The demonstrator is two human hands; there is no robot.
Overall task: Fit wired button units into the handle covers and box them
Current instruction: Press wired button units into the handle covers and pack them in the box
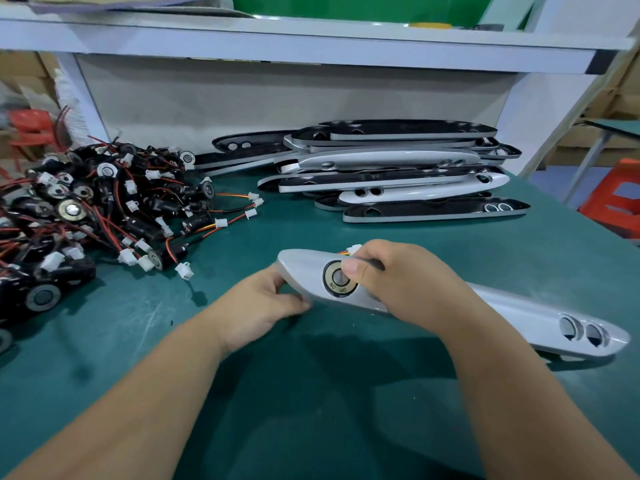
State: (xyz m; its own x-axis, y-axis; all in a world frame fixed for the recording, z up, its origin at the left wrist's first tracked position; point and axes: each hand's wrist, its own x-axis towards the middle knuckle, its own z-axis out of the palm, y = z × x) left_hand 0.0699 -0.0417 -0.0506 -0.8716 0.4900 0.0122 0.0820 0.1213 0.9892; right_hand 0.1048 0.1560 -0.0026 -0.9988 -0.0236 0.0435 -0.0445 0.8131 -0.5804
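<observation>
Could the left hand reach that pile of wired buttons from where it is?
Probably yes: bare green mat lies between the left hand and the pile of wired buttons, though it holds the cover's end.

Red stool [620, 199] beside green table [311, 393]

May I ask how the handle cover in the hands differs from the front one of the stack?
The held handle cover shows its silver outer face; the front stack cover lies dark hollow side up. The held handle cover carries an ON/OFF button unit; the front stack cover's single hole looks empty. The left hand and right hand grip the held one; the other lies untouched. Both are long, tapered, with paired round holes.
</observation>
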